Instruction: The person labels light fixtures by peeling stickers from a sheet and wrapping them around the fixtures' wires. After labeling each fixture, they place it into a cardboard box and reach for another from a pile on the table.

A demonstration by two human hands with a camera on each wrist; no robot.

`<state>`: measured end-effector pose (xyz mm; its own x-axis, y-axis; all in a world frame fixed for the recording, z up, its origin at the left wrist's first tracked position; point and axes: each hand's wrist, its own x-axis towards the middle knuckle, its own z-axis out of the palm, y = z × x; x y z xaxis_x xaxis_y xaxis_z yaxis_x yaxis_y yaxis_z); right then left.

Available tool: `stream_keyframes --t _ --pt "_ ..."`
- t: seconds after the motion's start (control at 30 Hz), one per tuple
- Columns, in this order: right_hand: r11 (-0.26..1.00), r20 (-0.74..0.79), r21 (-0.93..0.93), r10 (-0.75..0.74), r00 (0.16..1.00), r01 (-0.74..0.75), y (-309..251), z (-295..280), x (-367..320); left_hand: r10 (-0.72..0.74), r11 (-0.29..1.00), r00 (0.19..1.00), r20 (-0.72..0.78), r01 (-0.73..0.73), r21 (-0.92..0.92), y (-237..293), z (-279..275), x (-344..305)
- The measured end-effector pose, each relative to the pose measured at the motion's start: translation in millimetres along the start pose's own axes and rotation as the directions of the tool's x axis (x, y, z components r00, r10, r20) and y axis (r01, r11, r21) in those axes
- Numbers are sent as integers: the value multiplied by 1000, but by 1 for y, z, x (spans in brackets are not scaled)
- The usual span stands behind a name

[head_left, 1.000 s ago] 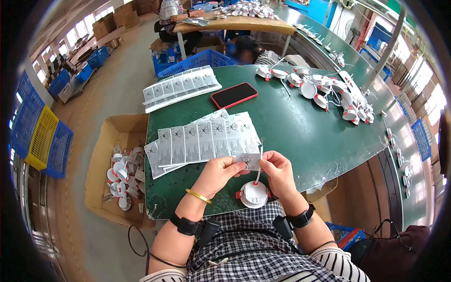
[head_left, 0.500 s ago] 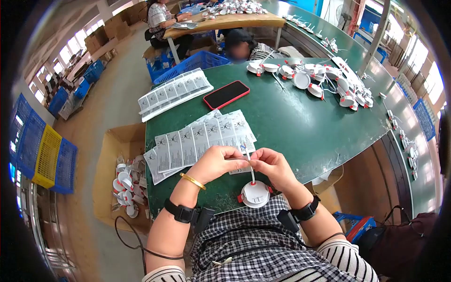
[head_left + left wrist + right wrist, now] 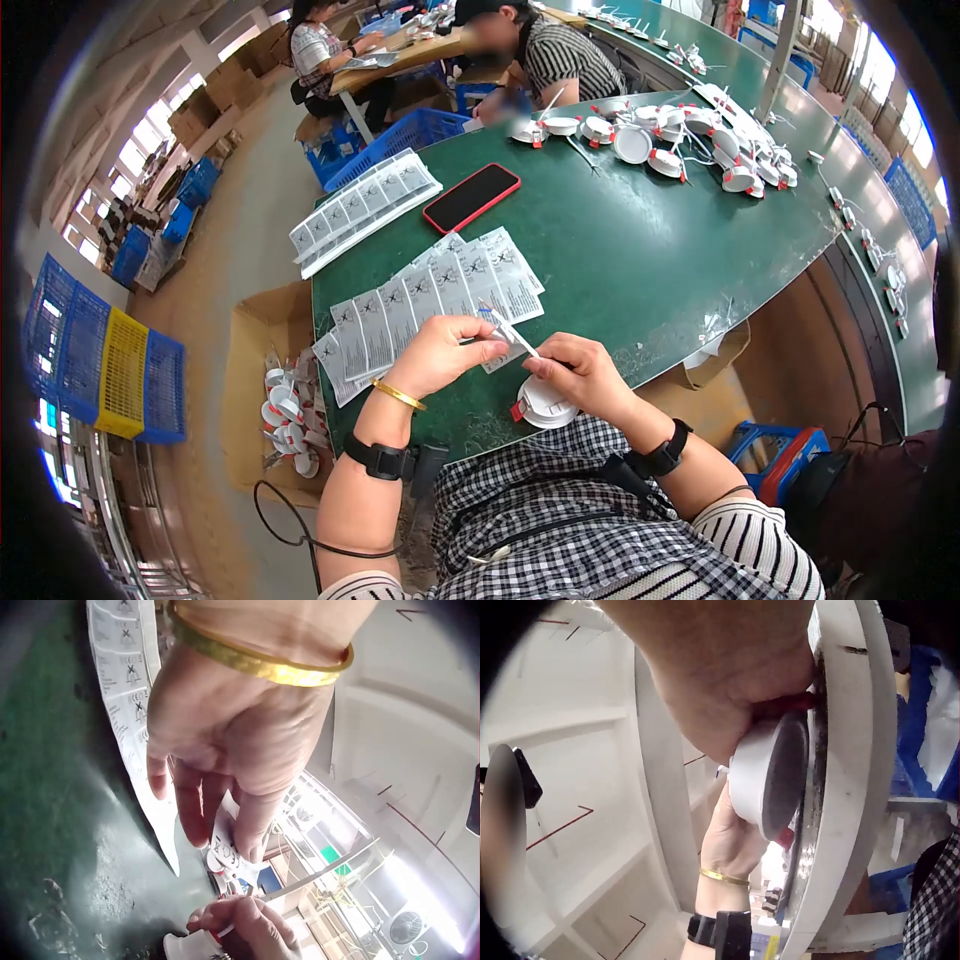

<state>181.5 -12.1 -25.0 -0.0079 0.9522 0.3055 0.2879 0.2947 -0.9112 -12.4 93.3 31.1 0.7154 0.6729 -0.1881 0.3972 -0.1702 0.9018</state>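
My left hand [image 3: 437,355] pinches a small printed label [image 3: 227,838] between thumb and fingers, beside the tip of a white cable [image 3: 514,334]. The cable slants up to the left, with bare wire ends at its tip. My right hand [image 3: 582,372] grips this cable near its lower end, just above a round white downlight [image 3: 545,408] with red clips. The downlight rests at the table's front edge, partly covered by the right hand. Behind the left hand lie overlapping sheets of printed labels [image 3: 390,310]. Whether the label is stuck to the cable I cannot tell.
On the green table [image 3: 620,260] are a red-cased phone [image 3: 472,198], a stack of label sheets [image 3: 365,212] and a heap of downlights [image 3: 690,140]. A cardboard box [image 3: 245,400] with more downlights stands left. Another person [image 3: 560,60] leans at the far edge.
My left hand has drawn slightly left, and the right hand has moved down the cable. The cable has tipped from upright toward the left. The person behind the table has risen.
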Motion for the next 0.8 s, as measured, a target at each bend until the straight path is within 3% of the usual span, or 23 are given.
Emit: stream_keyframes --t 0.1,0.17,0.2,0.27,0.4,0.47,0.57,0.6,0.67,0.8 --pt "1000 14 -2 -12 1000 12 -1 -3 1 12 999 1000 -9 -12 -31 -5 2 1" --pt "1000 35 -21 -15 999 16 -2 -3 1 -27 970 998 54 39 -242 -2 1 1" --pt "999 55 -24 -25 998 27 -3 -3 1 -28 970 998 54 40 -241 3 0 2" --pt "999 80 -27 -37 996 39 -3 -2 2 -41 991 980 195 65 -120 16 -4 4" --pt "998 72 -20 -56 996 58 -1 -2 2 -81 995 976 203 68 72 12 -6 13" --pt "998 66 -10 -59 996 59 1 -3 1 82 977 976 204 -119 176 5 -7 14" --pt "996 83 -11 -91 992 93 2 -4 2 158 949 967 201 -205 238 3 -8 12" --pt "996 85 -4 -88 992 89 2 -4 2 158 949 967 201 -205 240 6 -8 12" --pt "996 88 3 -86 992 86 2 -4 2 6 988 971 238 -42 145 14 -9 9" --pt "994 80 2 -107 991 107 3 -2 1 92 996 976 198 -94 2 22 -5 8"
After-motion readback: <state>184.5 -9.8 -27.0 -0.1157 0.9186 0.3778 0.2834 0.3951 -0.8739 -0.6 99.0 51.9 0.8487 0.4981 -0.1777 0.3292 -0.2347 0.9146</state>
